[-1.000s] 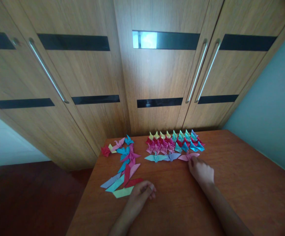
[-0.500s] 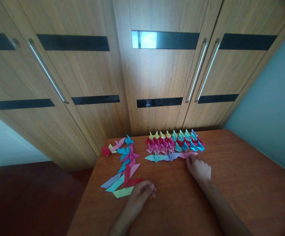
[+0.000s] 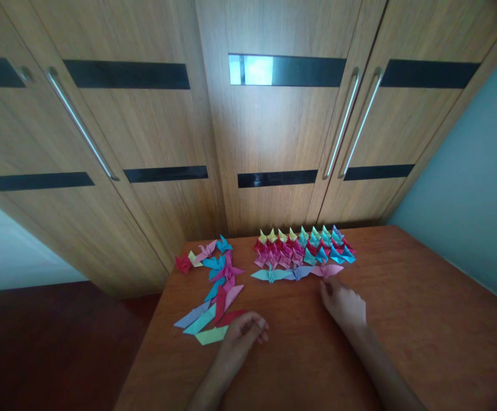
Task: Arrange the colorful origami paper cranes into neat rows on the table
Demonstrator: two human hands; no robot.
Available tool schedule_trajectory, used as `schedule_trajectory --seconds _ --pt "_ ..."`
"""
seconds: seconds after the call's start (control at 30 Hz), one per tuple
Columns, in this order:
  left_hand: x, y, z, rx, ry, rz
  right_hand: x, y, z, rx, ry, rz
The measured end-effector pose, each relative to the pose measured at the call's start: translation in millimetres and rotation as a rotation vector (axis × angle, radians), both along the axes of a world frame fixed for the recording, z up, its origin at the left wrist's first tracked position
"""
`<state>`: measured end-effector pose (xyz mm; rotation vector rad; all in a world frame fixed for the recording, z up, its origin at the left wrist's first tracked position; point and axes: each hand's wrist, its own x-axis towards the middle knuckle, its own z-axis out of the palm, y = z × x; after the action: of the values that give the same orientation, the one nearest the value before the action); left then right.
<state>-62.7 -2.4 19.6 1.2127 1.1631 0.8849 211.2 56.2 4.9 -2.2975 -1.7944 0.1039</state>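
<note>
My right hand point(image 3: 343, 303) is just in front of a pink origami crane point(image 3: 326, 270), apart from it, with bent fingers slightly parted and nothing visible in them. That crane ends a front row beside a lavender crane point(image 3: 298, 273) and a mint crane point(image 3: 271, 275), all with spread wings. My left hand point(image 3: 245, 334) rests low over the table, fingers curled in and thumb against them; no object shows in it. It partly covers a pale green folded paper piece point(image 3: 211, 335) and a red folded piece point(image 3: 232, 317).
Behind the front row stand tight rows of cranes point(image 3: 279, 251) in yellow, pink, red and blue. To the left lies a loose pile of folded cranes point(image 3: 215, 264) on the brown table point(image 3: 291, 354). A wooden wardrobe point(image 3: 269, 131) rises behind the table's far edge.
My right hand has let go of the pink crane and drawn back slightly toward me. The crane stays at the row's right end. My left hand has barely moved.
</note>
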Motion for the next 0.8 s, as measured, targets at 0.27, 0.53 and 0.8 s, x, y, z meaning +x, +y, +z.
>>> schedule_trajectory --seconds 0.27,0.53,0.8 --pt "-49 21 23.9 0.229 0.167 0.263 -45 -17 -15.4 0.179 0.523 0.378" --pt "-158 66 15.3 0.355 0.679 0.628 -59 -28 -18.2 0.204 0.65 0.405" --pt "-196 101 4.4 0.312 0.964 0.715 -59 -27 -24.1 0.2 0.635 0.424"
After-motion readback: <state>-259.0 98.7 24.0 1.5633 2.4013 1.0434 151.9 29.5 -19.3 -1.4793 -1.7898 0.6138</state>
